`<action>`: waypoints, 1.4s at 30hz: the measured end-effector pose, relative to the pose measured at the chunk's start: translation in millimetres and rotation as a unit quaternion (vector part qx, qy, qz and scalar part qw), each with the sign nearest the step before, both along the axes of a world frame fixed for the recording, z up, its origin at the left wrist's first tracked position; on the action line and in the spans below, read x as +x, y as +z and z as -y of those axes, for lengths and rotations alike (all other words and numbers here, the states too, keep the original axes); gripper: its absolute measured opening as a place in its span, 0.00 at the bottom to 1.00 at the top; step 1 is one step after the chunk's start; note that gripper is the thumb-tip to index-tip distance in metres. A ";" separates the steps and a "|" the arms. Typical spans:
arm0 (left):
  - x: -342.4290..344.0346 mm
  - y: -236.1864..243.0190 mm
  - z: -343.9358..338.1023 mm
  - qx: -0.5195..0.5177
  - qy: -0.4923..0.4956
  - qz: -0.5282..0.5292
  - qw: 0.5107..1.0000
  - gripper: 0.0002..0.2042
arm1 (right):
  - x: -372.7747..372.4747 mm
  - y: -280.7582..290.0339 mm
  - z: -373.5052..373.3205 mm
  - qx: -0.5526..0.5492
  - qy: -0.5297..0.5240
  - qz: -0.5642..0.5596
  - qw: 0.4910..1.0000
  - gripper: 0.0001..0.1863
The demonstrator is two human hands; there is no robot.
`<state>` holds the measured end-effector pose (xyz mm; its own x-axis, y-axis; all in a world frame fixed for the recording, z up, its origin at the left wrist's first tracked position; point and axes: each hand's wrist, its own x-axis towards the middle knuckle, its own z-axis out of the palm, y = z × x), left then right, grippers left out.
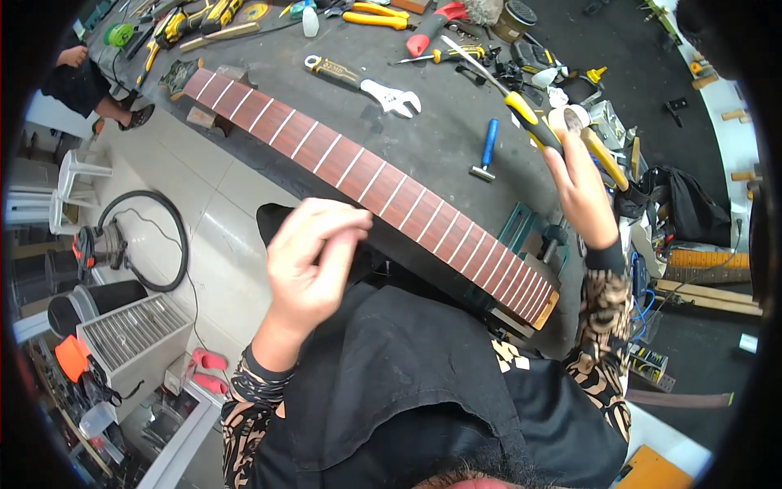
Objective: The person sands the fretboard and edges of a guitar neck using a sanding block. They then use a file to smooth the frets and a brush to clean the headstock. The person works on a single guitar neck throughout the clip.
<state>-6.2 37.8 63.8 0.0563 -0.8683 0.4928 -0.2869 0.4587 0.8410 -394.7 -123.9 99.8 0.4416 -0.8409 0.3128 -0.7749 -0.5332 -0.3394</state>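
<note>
A guitar neck with a reddish fretboard and pale frets (366,179) lies diagonally along the dark bench, its right part over a teal vise (513,228). My left hand (314,257) has curled fingers pressed together at the fretboard's lower edge; whether they hold anything is hidden. My right hand (582,187) grips the yellow-and-black handle of a slim file (521,106), raised above the bench, its metal end pointing up-left. An adjustable wrench (387,98) and a blue-handled T-shaped tool (489,143) lie beyond the neck.
Pliers (375,18), drills and several small tools crowd the bench's back. Another person's leg (110,106) is at left. A vacuum with hose (98,253), white stool (77,171) and metal-topped box (130,334) stand on the tiled floor. Another guitar neck (705,261) lies at right.
</note>
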 end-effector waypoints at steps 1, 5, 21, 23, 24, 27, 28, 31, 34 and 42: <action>-8.1 6.4 2.6 0.013 -0.043 -0.042 0.998 0.10 | 7.0 14.7 -24.6 0.112 -0.045 0.030 0.992 0.17; -56.4 30.7 14.4 0.185 -0.235 -0.260 0.918 0.38 | 76.5 35.0 -128.2 0.328 -0.109 0.273 0.898 0.24; 43.0 -16.3 -97.0 0.330 -0.033 -0.182 0.926 0.30 | 129.1 -18.8 -140.2 0.029 0.031 0.133 0.990 0.12; 41.8 -11.5 -103.9 0.334 -0.098 -0.227 0.909 0.29 | 129.4 -16.2 -137.6 0.048 0.033 0.121 0.991 0.13; 40.9 -10.1 -106.3 0.336 -0.130 -0.249 0.899 0.29 | 128.7 -15.4 -136.8 0.057 0.035 0.116 0.991 0.14; 35.1 -18.3 -110.7 0.251 -0.088 -0.016 0.964 0.36 | 125.9 -16.0 -138.3 0.060 0.051 0.113 0.990 0.20; 34.8 -15.8 -105.9 0.222 -0.080 0.052 0.970 0.36 | 124.6 -15.4 -139.4 0.048 0.058 0.111 0.991 0.23; 27.4 1.9 -89.1 0.174 -0.079 0.164 0.968 0.35 | 122.1 -22.8 -142.2 0.015 0.085 0.111 0.990 0.31; 25.2 10.3 -88.1 0.204 -0.107 0.162 0.959 0.36 | 120.4 -22.6 -141.4 0.025 0.095 0.100 0.990 0.34; 27.8 18.0 -96.7 0.300 -0.143 0.144 0.932 0.33 | 120.4 -23.2 -140.7 0.029 0.105 0.087 0.990 0.37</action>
<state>21.6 134.5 81.8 -0.2800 -0.9514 -0.1281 -0.4788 0.0227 0.8776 -274.2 16.9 76.6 0.5513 -0.7555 0.3540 -0.5765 -0.6516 -0.4930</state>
